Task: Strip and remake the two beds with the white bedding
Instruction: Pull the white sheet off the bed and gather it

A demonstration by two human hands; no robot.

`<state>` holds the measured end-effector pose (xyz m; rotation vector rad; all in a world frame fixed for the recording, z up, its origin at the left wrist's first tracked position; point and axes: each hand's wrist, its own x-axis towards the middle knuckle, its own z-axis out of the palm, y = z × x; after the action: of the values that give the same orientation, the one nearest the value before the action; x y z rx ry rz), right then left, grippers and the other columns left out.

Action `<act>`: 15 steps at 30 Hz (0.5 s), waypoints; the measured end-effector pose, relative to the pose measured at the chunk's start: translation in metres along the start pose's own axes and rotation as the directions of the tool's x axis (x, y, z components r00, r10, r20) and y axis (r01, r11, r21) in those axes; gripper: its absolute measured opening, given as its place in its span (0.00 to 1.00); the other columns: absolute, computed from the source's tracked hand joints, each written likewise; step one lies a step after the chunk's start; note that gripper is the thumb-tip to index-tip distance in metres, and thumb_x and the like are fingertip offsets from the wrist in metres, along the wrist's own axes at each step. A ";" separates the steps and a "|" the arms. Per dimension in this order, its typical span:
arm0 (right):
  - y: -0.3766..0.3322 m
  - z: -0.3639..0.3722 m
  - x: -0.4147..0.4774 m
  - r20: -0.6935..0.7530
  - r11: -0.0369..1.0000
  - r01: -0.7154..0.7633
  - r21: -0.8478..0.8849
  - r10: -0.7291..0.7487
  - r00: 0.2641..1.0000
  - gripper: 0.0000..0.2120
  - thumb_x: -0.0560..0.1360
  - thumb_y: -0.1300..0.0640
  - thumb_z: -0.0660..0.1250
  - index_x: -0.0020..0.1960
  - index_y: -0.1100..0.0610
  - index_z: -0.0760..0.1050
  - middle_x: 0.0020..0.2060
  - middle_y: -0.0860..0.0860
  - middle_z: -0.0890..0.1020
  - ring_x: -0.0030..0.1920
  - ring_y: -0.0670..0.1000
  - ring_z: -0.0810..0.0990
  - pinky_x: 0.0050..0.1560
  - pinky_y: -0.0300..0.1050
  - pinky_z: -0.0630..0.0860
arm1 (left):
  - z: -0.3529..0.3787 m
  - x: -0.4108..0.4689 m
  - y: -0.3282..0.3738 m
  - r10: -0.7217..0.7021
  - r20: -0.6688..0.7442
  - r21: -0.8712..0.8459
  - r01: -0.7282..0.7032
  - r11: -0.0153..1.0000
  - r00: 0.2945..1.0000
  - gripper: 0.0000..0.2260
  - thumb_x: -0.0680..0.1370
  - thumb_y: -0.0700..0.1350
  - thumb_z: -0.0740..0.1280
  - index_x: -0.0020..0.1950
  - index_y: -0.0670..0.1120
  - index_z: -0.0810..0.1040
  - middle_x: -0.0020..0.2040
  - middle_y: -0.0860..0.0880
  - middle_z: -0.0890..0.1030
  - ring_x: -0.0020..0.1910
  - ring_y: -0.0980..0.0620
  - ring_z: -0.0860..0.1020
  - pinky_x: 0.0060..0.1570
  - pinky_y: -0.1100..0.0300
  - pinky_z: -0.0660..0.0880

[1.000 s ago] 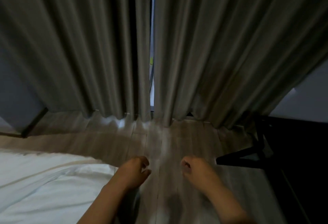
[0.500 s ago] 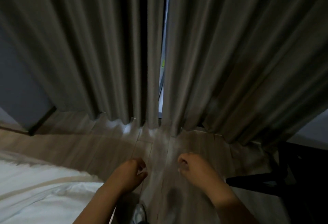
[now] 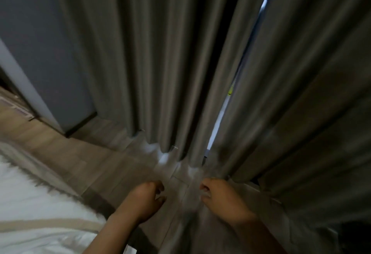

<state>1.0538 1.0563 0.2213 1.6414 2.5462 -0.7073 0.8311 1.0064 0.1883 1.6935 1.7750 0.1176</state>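
Observation:
White bedding (image 3: pixel 30 203) with a beige stripe lies on a bed at the lower left. My left hand (image 3: pixel 142 201) hangs over the wooden floor just right of the bed's edge, fingers loosely curled and holding nothing. My right hand (image 3: pixel 220 199) hangs beside it near the foot of the curtain, also loosely curled and empty. Neither hand touches the bedding. The picture is blurred by motion.
Long grey curtains (image 3: pixel 160 62) fill the view ahead, with a narrow daylight gap (image 3: pixel 220 117) between them. A blue-grey wall (image 3: pixel 40 42) stands at the left. A strip of wooden floor (image 3: pixel 90 157) runs between bed and curtains. Something dark (image 3: pixel 353 235) sits at the bottom right.
The view has swung left, so the curtain gap has shifted right and the black stand has left the frame. More wall and bed edge show. Both hands stay loosely curled.

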 end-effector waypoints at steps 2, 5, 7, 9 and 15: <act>-0.003 -0.009 0.027 0.015 0.999 0.042 0.008 -0.042 0.999 0.10 0.77 0.52 0.65 0.57 0.52 0.75 0.55 0.49 0.78 0.56 0.48 0.76 0.57 0.40 0.71 | -0.006 0.011 -0.006 -0.060 -0.007 -0.030 0.060 0.998 0.998 0.15 0.78 0.53 0.63 0.64 0.52 0.73 0.57 0.55 0.76 0.51 0.58 0.75 0.54 0.62 0.73; -0.002 -0.021 0.071 0.040 0.992 0.124 0.002 -0.124 0.991 0.05 0.76 0.52 0.65 0.50 0.51 0.75 0.50 0.50 0.79 0.52 0.50 0.77 0.55 0.44 0.74 | -0.021 0.031 -0.010 -0.148 -0.051 -0.028 0.146 0.989 0.988 0.15 0.78 0.53 0.63 0.64 0.50 0.73 0.58 0.53 0.77 0.54 0.55 0.76 0.54 0.63 0.72; -0.002 -0.029 0.099 0.066 0.982 0.186 -0.020 -0.184 0.981 0.08 0.75 0.52 0.67 0.53 0.52 0.76 0.51 0.49 0.80 0.53 0.49 0.78 0.55 0.42 0.74 | -0.031 0.044 -0.010 -0.213 -0.083 -0.043 0.210 0.977 0.974 0.16 0.78 0.52 0.63 0.64 0.50 0.73 0.59 0.52 0.78 0.55 0.54 0.77 0.54 0.63 0.72; -0.003 -0.040 0.128 0.081 0.961 0.270 -0.061 -0.265 0.961 0.10 0.75 0.51 0.67 0.55 0.52 0.76 0.52 0.49 0.80 0.54 0.49 0.78 0.54 0.42 0.74 | -0.041 0.055 -0.008 -0.278 -0.127 -0.061 0.272 0.960 0.952 0.16 0.79 0.53 0.63 0.65 0.50 0.73 0.60 0.52 0.78 0.56 0.54 0.77 0.54 0.63 0.72; -0.019 -0.067 0.198 0.139 0.843 0.523 -0.127 -0.507 0.851 0.12 0.75 0.50 0.66 0.58 0.51 0.75 0.56 0.49 0.79 0.57 0.50 0.77 0.56 0.42 0.72 | -0.062 0.062 0.004 -0.489 -0.222 -0.172 0.459 0.871 0.844 0.16 0.79 0.53 0.63 0.65 0.50 0.73 0.60 0.53 0.78 0.57 0.55 0.77 0.55 0.64 0.72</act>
<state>0.9637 1.2452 0.2354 0.8386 2.8967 -0.5615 0.8068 1.0875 0.2132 1.1506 2.2889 0.2226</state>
